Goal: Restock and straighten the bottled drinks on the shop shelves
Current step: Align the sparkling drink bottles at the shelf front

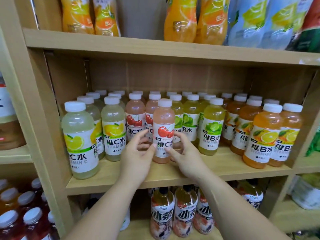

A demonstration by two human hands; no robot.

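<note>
From the head camera, a pink bottle (163, 118) stands upright near the front of the middle shelf (173, 172), ahead of its row. The left hand (136, 153) and right hand (187, 156) hold it from either side, fingers (168, 150) lightly curled against its label.

Between my left hand (136, 153) and right hand (187, 158): pink bottle (163, 118), white cap, white label with 1 red cherry and black characters. Left: lemon bottles (79, 141), pale yellow-green, white labels with a yellow lemon and green band. Right: lime bottles (212, 129), yellow-green, green limes on white. Far right: orange bottles (265, 137), orange slices and green leaves on white. All caps here white. Shelf board (173, 172): light wood. Above: 4 orange-wrapped bottles (180, 19), then pale blue bottles (249, 23). Below: tea bottles (186, 212), white labels, black characters. Near left: red drinks (32, 220), white caps.
</note>
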